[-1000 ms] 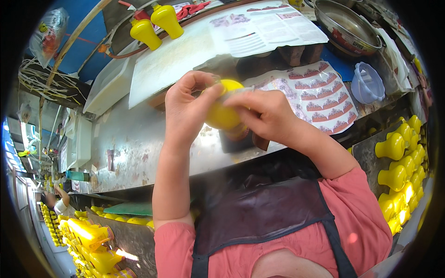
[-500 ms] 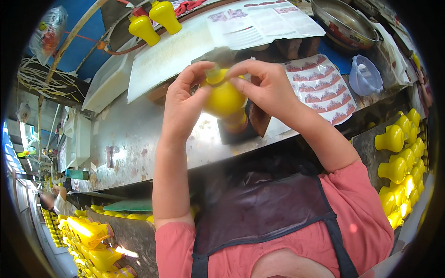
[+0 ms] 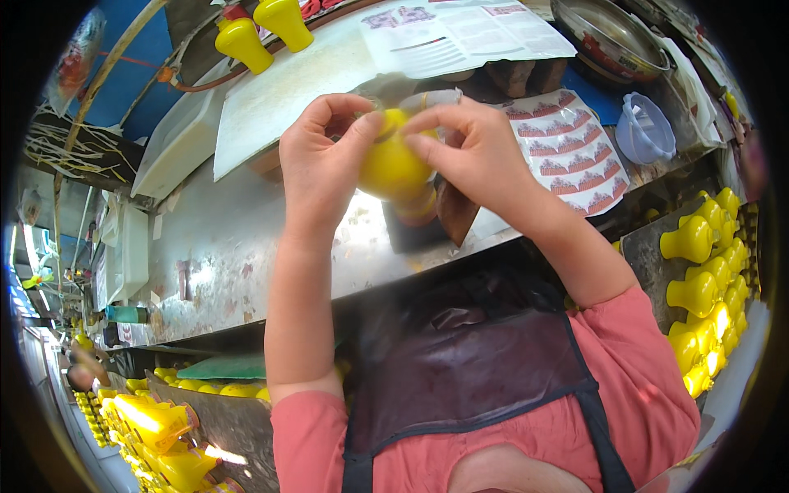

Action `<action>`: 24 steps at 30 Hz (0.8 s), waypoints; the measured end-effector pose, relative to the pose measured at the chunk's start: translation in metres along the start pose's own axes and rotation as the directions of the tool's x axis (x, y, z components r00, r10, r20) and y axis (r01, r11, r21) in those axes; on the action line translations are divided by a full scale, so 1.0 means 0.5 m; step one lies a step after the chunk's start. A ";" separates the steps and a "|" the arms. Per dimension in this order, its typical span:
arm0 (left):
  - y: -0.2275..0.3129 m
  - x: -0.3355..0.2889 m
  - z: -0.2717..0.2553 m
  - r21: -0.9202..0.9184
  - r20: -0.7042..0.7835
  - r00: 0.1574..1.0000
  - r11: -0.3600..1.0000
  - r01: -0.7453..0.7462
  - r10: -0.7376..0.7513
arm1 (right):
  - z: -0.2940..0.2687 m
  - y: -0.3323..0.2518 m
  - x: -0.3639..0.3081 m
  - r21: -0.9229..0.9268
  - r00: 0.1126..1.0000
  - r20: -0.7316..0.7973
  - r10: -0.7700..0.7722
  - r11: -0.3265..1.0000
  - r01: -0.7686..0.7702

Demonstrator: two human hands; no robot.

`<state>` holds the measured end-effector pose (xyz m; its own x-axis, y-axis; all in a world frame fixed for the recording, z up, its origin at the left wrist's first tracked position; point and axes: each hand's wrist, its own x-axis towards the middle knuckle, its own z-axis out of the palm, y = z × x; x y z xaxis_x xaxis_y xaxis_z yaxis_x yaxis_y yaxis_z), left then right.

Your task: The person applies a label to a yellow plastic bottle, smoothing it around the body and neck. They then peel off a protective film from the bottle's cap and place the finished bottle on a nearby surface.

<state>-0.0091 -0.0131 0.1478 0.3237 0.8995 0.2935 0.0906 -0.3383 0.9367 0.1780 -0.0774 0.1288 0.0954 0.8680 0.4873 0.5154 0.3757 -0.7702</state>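
A glossy yellow vase (image 3: 396, 172) stands in front of me, its narrower lower end over a dark block (image 3: 408, 234). My left hand (image 3: 325, 152) is closed at its upper left, the thumb against the vase and the fingers curled by the neck. From the right, my right hand (image 3: 477, 148) has thumb and forefinger bent in a pinch against the vase's upper part. A pale, partly see-through strip (image 3: 440, 98) shows behind the right fingers; whether they touch it I cannot tell. Motion blurs the vase's top, and the fingers partly hide it.
A sheet of red printed decals (image 3: 567, 152) lies right of my hands, near a lilac basket (image 3: 645, 131) and a metal pan (image 3: 612, 41). Two yellow vases (image 3: 244, 45) stand at the far left. More yellow vases crowd boards on the right (image 3: 690, 240) and lower left (image 3: 156, 423).
My left hand has shifted slightly up and left, away from my right hand. A translucent piece over the vase's neck has gone from there, and a pale strip now shows behind the right fingers.
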 end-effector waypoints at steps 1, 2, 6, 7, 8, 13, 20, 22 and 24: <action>-0.001 0.000 0.003 -0.031 -0.026 1.000 0.999 0.011 -0.012 | 0.006 -0.001 -0.005 -0.001 1.000 -0.005 0.002 1.000 -0.002; -0.002 0.000 0.005 -0.062 -0.051 0.998 0.998 0.022 -0.025 | 0.011 -0.001 -0.009 -0.006 1.000 0.003 0.013 1.000 -0.013; -0.008 -0.002 -0.001 -0.112 -0.070 0.994 0.991 0.072 -0.080 | 0.031 -0.003 -0.010 0.033 0.998 -0.028 0.059 0.998 -0.059; -0.009 -0.004 -0.005 -0.092 -0.057 0.996 0.994 0.057 -0.062 | 0.034 -0.004 -0.008 0.045 0.998 -0.032 0.063 0.997 -0.061; -0.011 -0.006 -0.010 -0.071 -0.044 0.998 0.997 0.041 -0.044 | 0.036 -0.005 -0.007 0.055 0.997 -0.033 0.074 0.996 -0.072; -0.018 -0.004 -0.022 -0.057 0.017 1.000 0.998 0.026 -0.025 | 0.045 -0.014 -0.004 0.056 0.994 -0.054 0.093 0.994 -0.090; -0.025 0.004 -0.024 -0.048 0.040 0.999 0.998 0.031 -0.029 | 0.057 -0.020 -0.006 0.016 0.992 -0.107 0.068 0.998 -0.067; -0.026 0.006 -0.026 -0.040 0.047 0.999 0.999 0.028 -0.026 | 0.058 -0.020 -0.008 -0.015 0.992 -0.118 0.050 0.999 -0.052; -0.028 0.006 -0.026 -0.047 0.047 0.999 0.999 0.021 -0.019 | 0.060 -0.020 -0.010 -0.045 0.993 -0.118 0.030 0.998 -0.035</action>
<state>-0.0217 -0.0019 0.1382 0.3655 0.8917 0.2668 0.0529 -0.3061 0.9505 0.1471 -0.0758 0.1217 0.2106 0.8343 0.5095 0.5492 0.3302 -0.7677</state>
